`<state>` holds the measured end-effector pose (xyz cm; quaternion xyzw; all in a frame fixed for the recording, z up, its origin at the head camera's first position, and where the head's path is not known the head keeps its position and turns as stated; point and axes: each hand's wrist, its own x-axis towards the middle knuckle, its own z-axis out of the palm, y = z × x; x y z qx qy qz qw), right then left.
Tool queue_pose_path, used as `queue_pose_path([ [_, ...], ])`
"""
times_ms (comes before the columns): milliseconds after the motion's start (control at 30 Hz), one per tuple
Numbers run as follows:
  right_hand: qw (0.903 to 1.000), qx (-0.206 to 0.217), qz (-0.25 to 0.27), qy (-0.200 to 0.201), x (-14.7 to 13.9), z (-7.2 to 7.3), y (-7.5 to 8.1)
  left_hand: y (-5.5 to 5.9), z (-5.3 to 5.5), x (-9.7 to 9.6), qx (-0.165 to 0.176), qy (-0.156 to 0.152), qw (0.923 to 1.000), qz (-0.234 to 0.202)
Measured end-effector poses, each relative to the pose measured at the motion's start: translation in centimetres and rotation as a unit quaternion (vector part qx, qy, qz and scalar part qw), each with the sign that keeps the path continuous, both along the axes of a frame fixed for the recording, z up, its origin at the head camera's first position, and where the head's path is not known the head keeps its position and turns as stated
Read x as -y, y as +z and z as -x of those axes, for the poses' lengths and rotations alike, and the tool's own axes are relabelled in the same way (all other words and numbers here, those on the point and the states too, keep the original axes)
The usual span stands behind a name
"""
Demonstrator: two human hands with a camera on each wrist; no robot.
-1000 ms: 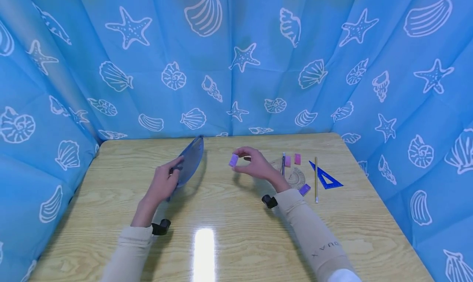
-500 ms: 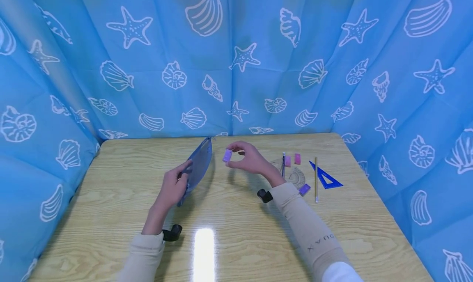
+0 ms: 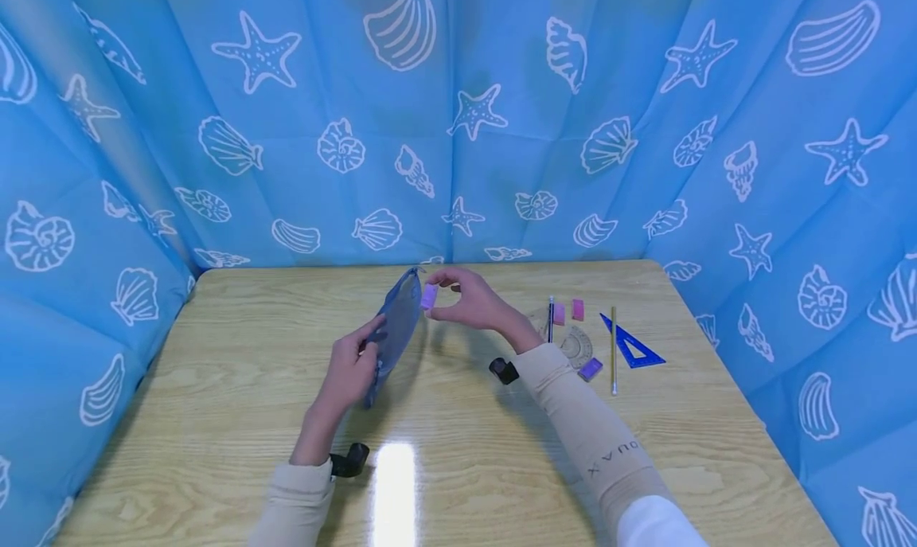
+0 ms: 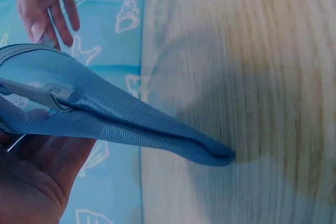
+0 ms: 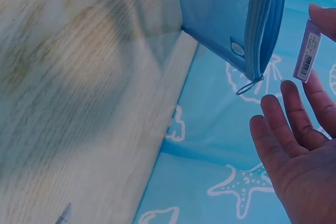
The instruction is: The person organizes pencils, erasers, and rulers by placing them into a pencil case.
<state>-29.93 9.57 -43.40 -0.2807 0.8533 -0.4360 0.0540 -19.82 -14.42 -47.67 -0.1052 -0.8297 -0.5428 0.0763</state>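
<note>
My left hand (image 3: 351, 368) grips a blue mesh zip pouch (image 3: 399, 320), holding it tilted above the table. In the right wrist view the pouch (image 5: 220, 19) has its zipped edge parted, with a zip pull (image 5: 249, 85) hanging at the corner. A small purple eraser (image 3: 428, 296) is pinched between thumb and finger of my right hand (image 3: 473, 302), right beside the pouch's mouth. The right wrist view shows a barcode label on this eraser (image 5: 306, 53), apart from the pouch. What the pouch contains cannot be made out clearly.
On the table's right lie two pink erasers (image 3: 578, 309), another purple eraser (image 3: 591, 369), a dark pencil (image 3: 550, 320), a clear protractor (image 3: 576, 346), a gold pencil (image 3: 614, 352) and a blue set square (image 3: 637, 348). A blue shell-print curtain (image 3: 473, 165) surrounds the table.
My right hand has carried the purple eraser leftward to the pouch. The left hand has brought the pouch rightward, so the two are now close. Items on the table have stayed put.
</note>
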Motion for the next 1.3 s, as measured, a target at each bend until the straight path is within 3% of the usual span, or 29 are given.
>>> queue_pose_path([
  [200, 0.9999, -0.004, -0.015, -0.003, 0.6, 0.1, 0.3, -0.1, -0.1, -0.7, -0.015, 0.011, 0.9997, -0.017],
  [600, 0.9984, -0.025, -0.049, 0.013, 1.6, 0.4, 0.9, -0.2, -0.7, -1.5, -0.004, 0.029, 0.9982, -0.052],
  [867, 0.9952, -0.044, -0.085, 0.018, 2.1, 0.4, 1.3, -0.4, -1.2, -2.0, -0.040, 0.025, 0.9971, -0.060],
  [1033, 0.9921, -0.056, -0.110, 0.021, 2.5, 0.4, 1.3, -0.4, -1.3, -2.0, -0.029, 0.029, 0.9976, -0.055],
  [1300, 0.9930, -0.053, -0.101, 0.030, 2.7, 0.5, 1.5, -0.5, -1.2, -1.9, -0.019, 0.033, 0.9972, -0.065],
])
